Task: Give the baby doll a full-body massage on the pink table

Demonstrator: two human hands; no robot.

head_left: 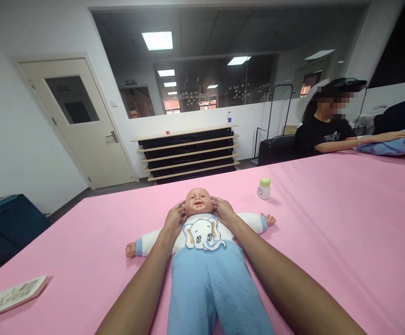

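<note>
A baby doll (207, 270) lies face up on the pink-covered table (328, 223), its legs toward me and its arms spread out. It wears a white top with an elephant face and light blue fuzzy trousers. My left hand (175, 216) cups the left side of the doll's head (198, 201), fingers curled by the ear. On the other side, my right hand (224, 210) holds the head with its fingers at the cheek and ear. Some fingertips of both hands are hidden behind the head.
A small white jar with a green lid (264, 189) stands beyond the doll's outstretched arm. At the table's left edge lies a flat printed box or device (14, 298). A person in a black cap (324, 125) sits at the far right, a hand on blue cloth (383, 145).
</note>
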